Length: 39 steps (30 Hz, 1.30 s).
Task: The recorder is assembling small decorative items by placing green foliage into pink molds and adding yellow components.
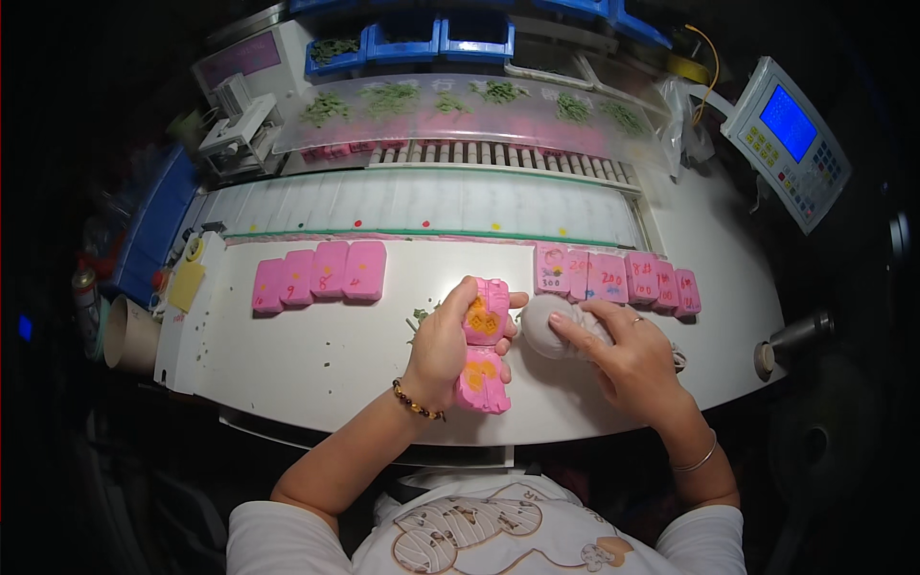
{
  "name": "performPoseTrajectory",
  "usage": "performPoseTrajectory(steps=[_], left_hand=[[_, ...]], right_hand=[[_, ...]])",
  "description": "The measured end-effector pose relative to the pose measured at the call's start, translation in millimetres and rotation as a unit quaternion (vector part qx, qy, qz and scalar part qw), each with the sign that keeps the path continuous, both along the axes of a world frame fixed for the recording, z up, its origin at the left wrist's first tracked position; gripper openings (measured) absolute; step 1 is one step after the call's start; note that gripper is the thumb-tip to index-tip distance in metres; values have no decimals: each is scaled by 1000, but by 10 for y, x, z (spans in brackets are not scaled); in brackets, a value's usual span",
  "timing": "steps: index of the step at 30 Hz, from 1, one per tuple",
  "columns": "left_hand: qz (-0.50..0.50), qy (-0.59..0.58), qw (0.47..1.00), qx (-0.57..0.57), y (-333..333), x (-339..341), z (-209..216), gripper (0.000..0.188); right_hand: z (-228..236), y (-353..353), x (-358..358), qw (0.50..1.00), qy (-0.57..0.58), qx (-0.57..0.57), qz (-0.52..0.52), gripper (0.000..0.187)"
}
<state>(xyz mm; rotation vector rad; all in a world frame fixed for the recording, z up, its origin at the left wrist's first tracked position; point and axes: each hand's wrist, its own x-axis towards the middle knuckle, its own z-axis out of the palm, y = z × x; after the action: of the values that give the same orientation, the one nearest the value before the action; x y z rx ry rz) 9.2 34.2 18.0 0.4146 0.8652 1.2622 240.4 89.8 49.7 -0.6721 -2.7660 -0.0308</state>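
In my left hand (437,347) lies a pink rubber mould (484,385), opened into two halves one above the other, with yellow-orange patches on their inner faces. My fingers wrap round it from behind and hold it above the white table. My right hand (634,356) grips a pale grey, rounded pouch (546,328) just right of the mould, thumb and fingers pressed on its top. The pouch appears close to my left fingertips; whether they touch cannot be told. Small green pieces (420,314) lie partly hidden behind my left hand.
Pink blocks stand in a left row (329,269) and a right row (608,278). Behind them runs a white panel strip (412,206) with rollers (498,156). Green pieces lie on a clear sheet (422,115) below blue bins (476,36). A control panel (791,139) stands right.
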Motion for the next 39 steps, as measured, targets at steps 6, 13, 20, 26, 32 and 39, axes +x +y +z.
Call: performPoseTrajectory(steps=[6, 13, 20, 26, 32, 39], left_hand=[[8, 3, 1000, -15, -45, -52, -76, 56], [-25, 56, 998, 2, -153, 22, 54, 56], [41, 55, 998, 1, -19, -43, 92, 59], [30, 74, 997, -8, -135, -15, 23, 60], [135, 204, 955, 166, -58, -56, 37, 58], [247, 272, 908, 201, -149, -166, -180, 48]], right_hand=[[272, -171, -275, 929, 350, 104, -63, 58], [169, -225, -363, 993, 115, 28, 24, 49], [215, -264, -536, 984, 168, 56, 15, 51], [314, -204, -439, 991, 132, -9, 25, 57], [301, -384, -480, 986, 160, -31, 42, 58], [209, -336, -212, 992, 75, -97, -7, 67]])
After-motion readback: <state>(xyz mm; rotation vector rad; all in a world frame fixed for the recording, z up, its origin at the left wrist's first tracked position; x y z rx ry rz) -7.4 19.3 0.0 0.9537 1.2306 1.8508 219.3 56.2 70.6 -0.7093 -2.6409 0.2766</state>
